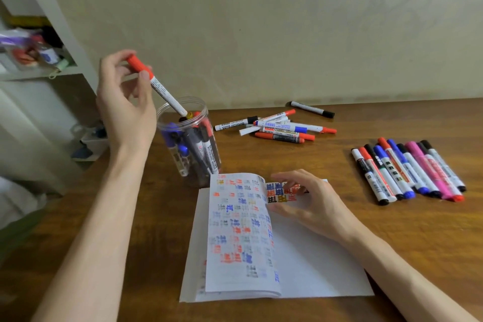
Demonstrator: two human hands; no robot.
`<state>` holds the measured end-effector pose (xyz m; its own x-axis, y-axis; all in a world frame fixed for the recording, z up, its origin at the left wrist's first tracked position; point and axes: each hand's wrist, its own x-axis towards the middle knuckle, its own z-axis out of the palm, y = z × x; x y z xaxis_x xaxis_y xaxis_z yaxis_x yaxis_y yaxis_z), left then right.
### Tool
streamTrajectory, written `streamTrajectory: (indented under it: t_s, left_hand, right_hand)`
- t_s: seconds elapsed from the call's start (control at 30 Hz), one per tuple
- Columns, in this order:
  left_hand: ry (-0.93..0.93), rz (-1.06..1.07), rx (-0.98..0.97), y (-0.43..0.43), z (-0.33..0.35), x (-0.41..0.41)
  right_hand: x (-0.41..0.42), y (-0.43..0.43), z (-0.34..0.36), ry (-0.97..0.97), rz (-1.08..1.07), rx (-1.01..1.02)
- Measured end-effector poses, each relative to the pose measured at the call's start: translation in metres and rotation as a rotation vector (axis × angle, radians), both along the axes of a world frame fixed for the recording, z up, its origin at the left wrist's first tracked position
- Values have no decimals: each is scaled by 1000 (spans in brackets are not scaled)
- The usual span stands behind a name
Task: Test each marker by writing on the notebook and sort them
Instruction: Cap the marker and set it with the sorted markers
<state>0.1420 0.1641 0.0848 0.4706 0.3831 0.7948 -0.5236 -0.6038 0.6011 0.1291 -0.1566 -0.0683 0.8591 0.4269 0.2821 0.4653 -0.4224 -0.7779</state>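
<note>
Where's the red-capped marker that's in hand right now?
Head view, left side: the left hand pinches the red-capped marker by its cap, its lower end in the mouth of the clear jar, behind the notebook.

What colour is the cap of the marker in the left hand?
Red cap, clearest in the head view.

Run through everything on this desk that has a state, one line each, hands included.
left hand: pinching the red marker by its cap.
red marker: capped, tilted, lower end at the jar mouth.
jar: upright, lidless, holding markers.
notebook: open, left page full of marks.
right hand: relaxed, resting on the notebook.
marker pile: loose, lying flat.
marker row: side by side.
</note>
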Motion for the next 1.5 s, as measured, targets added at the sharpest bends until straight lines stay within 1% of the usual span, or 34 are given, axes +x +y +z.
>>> streamTrajectory:
  t_s: [0.07, 0.17, 0.33, 0.4, 0.5, 0.63, 0.9, 1.0, 1.07, 1.17, 1.27, 1.43, 1.47, 1.5]
  left_hand:
    - [-15, 18, -2, 2, -2, 1]
    - [34, 64, 65, 3, -9, 3]
    - [249, 92, 121, 6, -24, 7]
    - [308, 88, 93, 3, -29, 5]
    - [314, 61, 29, -1, -28, 1]
    - [315, 58, 103, -1, -23, 0]
    - [334, 159, 267, 0, -30, -3]
    - [383, 171, 385, -1, -44, -4]
    - [421, 162, 416, -3, -51, -5]
    - [430, 166, 471, -4, -53, -4]
    - [370, 150, 456, -9, -54, -3]
    - [26, 186, 460, -56, -60, -15]
    - [8, 149, 470, -72, -60, -18]
    - [33, 79, 463, -88, -58, -21]
  right_hand:
    - [0, 0, 0, -2, 0, -4]
    - [0, 0, -1, -8, 2, 0]
    - [1, 0, -2, -4, 4, -10]
    - [1, 0, -3, -2, 7, -14]
    - [0, 0, -3, 2, 8, -19]
    - [0, 0, -3, 10, 0, -27]
    - [0, 0, -1, 15, -5, -38]
    - [0, -1, -1, 27, -6, -42]
    - [-1, -1, -2, 37, -3, -49]
    - [-1, -1, 0, 47, -2, -51]
    - [-1, -2, 1, 49, -4, -49]
    - [1, -4, 5, 23, -38, -14]
    - [0, -5, 5, 25, -23, -3]
    - [0, -6, 6, 33, 6, 10]
